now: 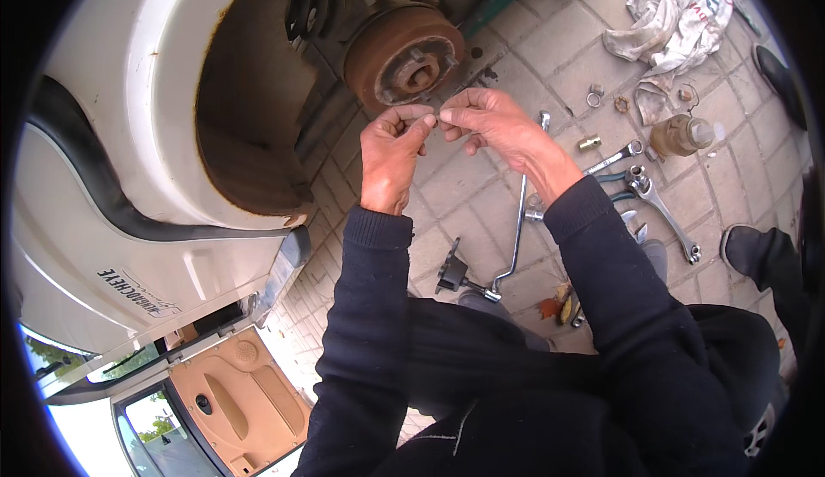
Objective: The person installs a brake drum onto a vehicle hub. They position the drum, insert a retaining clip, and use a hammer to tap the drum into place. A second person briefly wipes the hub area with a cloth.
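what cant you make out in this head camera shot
All in the head view:
Whatever the left hand and right hand may be pinching: too small, and covered by those same hands.
Blue-handled tool: handle ends hidden behind the right sleeve.
Another person's leg: upper part cut off by the dark rim at right.
Jar: contents too murky to identify.
Wheel arch: inner detail lost in shadow.

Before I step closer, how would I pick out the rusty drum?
Start at the pale vehicle and its wheel arch. Beyond the person's left hand and right hand sits the round drum. Rusty and studded, it stands apart from the green metal piece nearby.
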